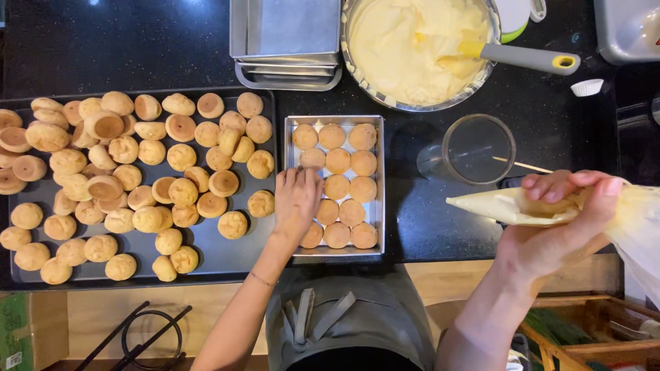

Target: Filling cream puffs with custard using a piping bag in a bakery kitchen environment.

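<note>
While left hand [297, 199] rests fingers-down on puffs in square tin [376, 172], right hand [560, 227] grips cream-filled piping bag [509, 206]

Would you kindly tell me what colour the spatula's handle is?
The spatula handle is grey with a yellow-ringed end, seen in the head view.

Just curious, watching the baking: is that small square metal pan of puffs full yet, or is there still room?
Nearly full. The square pan holds rows of puffs across most of it; the left hand covers part of its left column, so that spot cannot be told.
</note>
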